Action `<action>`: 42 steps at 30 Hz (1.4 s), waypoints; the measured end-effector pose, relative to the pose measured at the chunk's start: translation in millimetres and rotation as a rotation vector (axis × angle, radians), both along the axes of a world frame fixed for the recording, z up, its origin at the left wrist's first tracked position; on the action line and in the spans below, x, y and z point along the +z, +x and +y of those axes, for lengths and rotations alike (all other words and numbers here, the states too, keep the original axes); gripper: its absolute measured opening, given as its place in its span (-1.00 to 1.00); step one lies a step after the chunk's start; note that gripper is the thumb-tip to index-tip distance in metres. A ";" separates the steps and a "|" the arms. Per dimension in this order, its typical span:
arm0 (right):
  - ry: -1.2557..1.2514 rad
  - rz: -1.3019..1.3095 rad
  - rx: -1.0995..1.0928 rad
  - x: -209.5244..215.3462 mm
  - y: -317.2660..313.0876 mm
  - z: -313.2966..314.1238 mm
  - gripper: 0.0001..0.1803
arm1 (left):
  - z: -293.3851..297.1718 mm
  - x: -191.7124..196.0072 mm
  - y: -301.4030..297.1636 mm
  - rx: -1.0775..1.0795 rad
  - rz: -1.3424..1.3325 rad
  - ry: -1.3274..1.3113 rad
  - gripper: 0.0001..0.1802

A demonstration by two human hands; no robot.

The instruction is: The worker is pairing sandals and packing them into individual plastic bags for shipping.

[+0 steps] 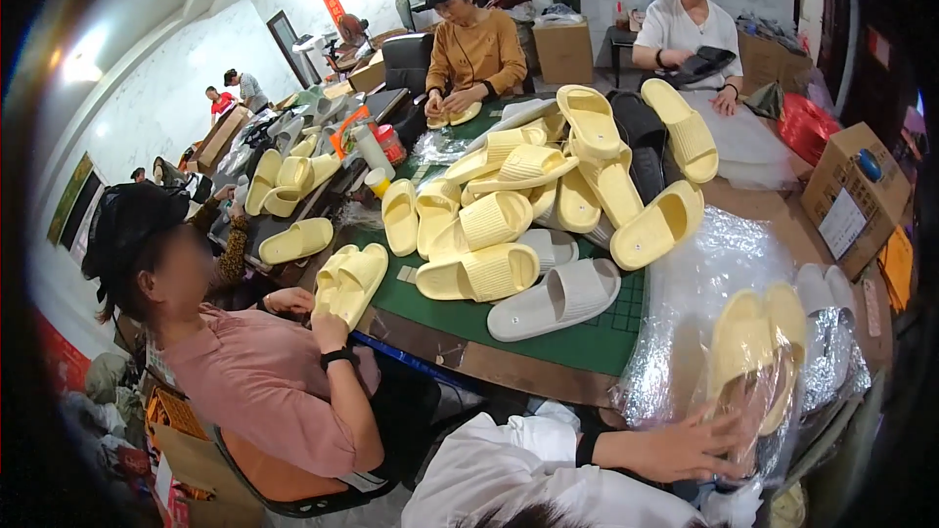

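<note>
From the lower edge my left hand (675, 445), with a black band at its wrist, reaches across to a clear plastic bag (729, 401). Its fingers are stretched and apart against the film. Inside the bag lies a pair of yellow slippers (748, 337), soles partly turned up. A white sleeve (734, 506) shows just below the bag; my right hand is hidden there, and its fingers cannot be made out. Beside the yellow pair, to the right, grey slippers (827, 298) lie in clear film. Flat clear bags (699, 264) are spread beyond my left hand.
Loose yellow slippers (499, 220) and a grey slipper (556, 299) are heaped on a green mat (430, 318). A cardboard box (861, 196) stands at the right. At the left, a person in pink (264, 372) holds a yellow pair; two others sit across the table.
</note>
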State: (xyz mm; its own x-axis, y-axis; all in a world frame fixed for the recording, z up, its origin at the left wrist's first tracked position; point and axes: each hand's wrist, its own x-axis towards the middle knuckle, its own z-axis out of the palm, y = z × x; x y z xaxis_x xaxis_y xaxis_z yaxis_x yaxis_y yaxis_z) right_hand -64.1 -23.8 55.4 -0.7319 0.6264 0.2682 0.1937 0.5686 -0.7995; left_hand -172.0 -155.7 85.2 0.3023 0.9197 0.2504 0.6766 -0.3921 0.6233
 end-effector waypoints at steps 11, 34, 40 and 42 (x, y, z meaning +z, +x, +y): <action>0.115 -0.230 0.296 -26.3 -0.1 33.6 -0.48 | -2.2 -20.6 -1.3 0.558 0.037 0.033 -0.47; -1.311 0.526 -0.078 -27.1 -21.8 -15.0 -0.43 | 33.6 -97.2 -36.9 -0.092 -0.588 0.008 -0.55; -0.339 0.509 -0.225 -157.9 -71.3 1.5 -0.39 | 43.8 -158.9 -37.9 -0.424 -0.258 -0.267 -0.56; -0.134 0.443 -0.270 -157.9 -69.4 17.3 -0.38 | 49.0 -174.2 -44.2 -0.496 -0.138 -0.326 -0.57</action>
